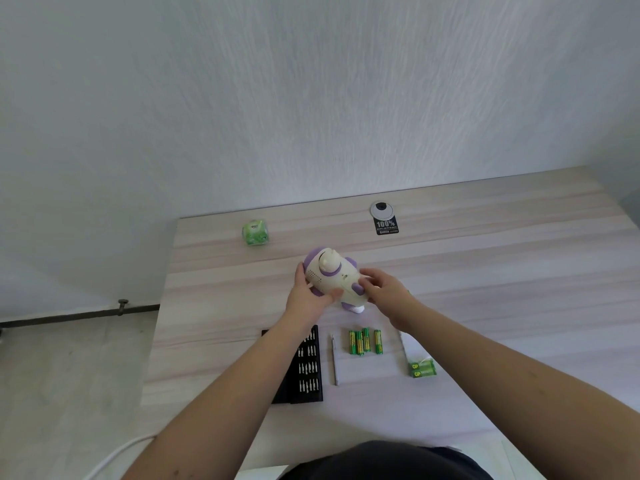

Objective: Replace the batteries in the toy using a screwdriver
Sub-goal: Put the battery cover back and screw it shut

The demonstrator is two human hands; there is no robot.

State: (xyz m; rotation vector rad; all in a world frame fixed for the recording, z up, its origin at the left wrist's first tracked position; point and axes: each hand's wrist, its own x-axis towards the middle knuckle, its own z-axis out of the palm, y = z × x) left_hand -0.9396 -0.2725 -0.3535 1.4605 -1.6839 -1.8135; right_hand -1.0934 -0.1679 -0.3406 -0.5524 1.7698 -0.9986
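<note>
A green wrapped pack (255, 232) lay far left on the table (485, 278), well apart from the work. Nearer, a black bit case (304, 365) sat at the near left, partly crossed by the left forearm, with a slim screwdriver (334, 360) just beside it on the right. The toy (334, 277), cream with purple parts, was held at the table's middle, tipped over so that its underside appeared to be turned towards the person. The left hand (308, 296) was curled round its left flank, thumb laid across the near face. To the right, the right hand (382, 289) gripped the other side, fingers bent round a purple limb. Loose green batteries (363, 341) were lined up near the toy, and a shrink-wrapped battery pack (423, 368) lay further right beside a white sheet (405, 344). A grey cable grommet (381, 210) with a black label (387, 226) was set at the far edge.

The step in hand was judged to be turning the toy to find the battery cover. It would be done best if the toy were settled cover-up and braced with the left hand alone, the right hand being freed for the screwdriver. Whether a screw was exposed could not be told.
</note>
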